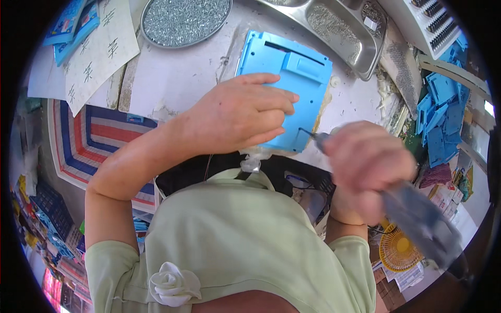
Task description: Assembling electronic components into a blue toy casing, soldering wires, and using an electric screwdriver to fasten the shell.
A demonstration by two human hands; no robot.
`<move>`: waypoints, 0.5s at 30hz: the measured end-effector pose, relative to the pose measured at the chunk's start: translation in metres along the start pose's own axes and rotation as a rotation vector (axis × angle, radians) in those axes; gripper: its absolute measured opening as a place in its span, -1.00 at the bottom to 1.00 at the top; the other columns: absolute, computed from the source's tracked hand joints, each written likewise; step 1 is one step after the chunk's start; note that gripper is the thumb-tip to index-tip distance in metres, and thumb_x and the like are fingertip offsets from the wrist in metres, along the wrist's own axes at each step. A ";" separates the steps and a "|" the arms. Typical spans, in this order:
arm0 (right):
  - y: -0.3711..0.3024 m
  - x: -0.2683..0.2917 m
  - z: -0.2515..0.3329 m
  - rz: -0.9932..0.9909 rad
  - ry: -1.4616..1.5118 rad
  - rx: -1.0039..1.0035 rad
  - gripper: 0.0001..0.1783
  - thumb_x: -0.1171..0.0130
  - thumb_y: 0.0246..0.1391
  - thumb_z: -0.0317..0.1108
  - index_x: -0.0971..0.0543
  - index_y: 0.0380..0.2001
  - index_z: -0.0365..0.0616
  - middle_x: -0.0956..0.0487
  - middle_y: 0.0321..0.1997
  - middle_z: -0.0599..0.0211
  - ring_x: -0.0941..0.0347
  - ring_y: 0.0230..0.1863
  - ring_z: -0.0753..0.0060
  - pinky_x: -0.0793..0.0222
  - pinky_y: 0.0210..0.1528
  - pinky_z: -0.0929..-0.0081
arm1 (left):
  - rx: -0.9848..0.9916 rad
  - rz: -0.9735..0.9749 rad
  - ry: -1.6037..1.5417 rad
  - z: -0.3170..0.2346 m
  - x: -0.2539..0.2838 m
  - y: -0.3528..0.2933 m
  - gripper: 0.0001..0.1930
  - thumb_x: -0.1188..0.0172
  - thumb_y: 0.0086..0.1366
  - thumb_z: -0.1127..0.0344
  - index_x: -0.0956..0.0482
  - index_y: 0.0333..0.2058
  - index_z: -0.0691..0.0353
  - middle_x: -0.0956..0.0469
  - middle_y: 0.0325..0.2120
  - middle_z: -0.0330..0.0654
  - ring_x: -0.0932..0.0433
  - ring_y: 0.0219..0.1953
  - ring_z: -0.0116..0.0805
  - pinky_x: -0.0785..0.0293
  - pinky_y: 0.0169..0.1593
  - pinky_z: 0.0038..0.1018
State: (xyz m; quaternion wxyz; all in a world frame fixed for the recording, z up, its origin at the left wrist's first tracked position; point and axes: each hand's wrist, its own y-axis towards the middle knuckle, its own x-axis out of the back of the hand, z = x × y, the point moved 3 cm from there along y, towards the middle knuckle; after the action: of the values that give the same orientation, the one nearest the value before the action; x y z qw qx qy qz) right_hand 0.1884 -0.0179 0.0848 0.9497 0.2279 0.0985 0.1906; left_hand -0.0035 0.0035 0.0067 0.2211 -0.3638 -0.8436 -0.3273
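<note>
Cluttered white workbench [177,78] at twelve o'clock, blue plastic panel [292,68] flat under left hand [237,115], fingers pressed together; right hand [365,167] at three o'clock, fist around blurred electric screwdriver [417,219].

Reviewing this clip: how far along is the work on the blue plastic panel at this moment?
Done: cannot tell; no driven screws show. In hand: the left hand presses the blue panel flat on the table, while the blurred right hand brings a powered screwdriver tip to its lower right edge. Left: a round tray of screws and a stack of blue panels wait nearby.
</note>
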 end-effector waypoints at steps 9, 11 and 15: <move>0.012 0.005 -0.019 -0.037 -0.127 -0.059 -0.71 -0.35 0.12 -0.30 -0.40 -0.42 -0.09 -0.44 -0.67 0.38 -0.38 -0.64 0.37 -0.41 -0.43 0.34 | 0.018 0.011 -0.015 0.003 -0.002 0.000 -0.86 -0.35 0.17 0.37 -0.53 -0.42 0.19 -0.62 -0.05 -0.26 -0.56 0.17 -0.33 -0.41 0.28 -0.10; 0.022 0.011 -0.019 0.015 -0.059 -0.097 -0.73 -0.35 0.11 -0.31 -0.41 -0.41 -0.08 -0.45 -0.67 0.38 -0.38 -0.63 0.37 -0.39 -0.45 0.34 | 0.026 0.006 -0.016 0.003 -0.002 -0.002 -0.86 -0.34 0.17 0.37 -0.52 -0.43 0.19 -0.62 -0.05 -0.26 -0.56 0.17 -0.33 -0.41 0.28 -0.12; 0.045 0.042 -0.005 -0.007 0.103 0.029 -0.72 -0.29 0.18 -0.30 -0.35 -0.38 -0.08 -0.41 -0.65 0.40 -0.27 -0.65 0.44 -0.26 -0.51 0.38 | -0.001 -0.011 -0.007 0.002 0.000 0.002 -0.84 -0.35 0.17 0.37 -0.50 -0.45 0.17 -0.62 -0.05 -0.26 -0.56 0.16 -0.34 -0.42 0.28 -0.13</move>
State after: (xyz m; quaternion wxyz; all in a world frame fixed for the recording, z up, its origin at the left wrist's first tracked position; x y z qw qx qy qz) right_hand 0.2111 0.0380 0.0974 0.9406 0.2312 0.1510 0.1976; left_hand -0.0020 0.0061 0.0063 0.2161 -0.3606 -0.8461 -0.3277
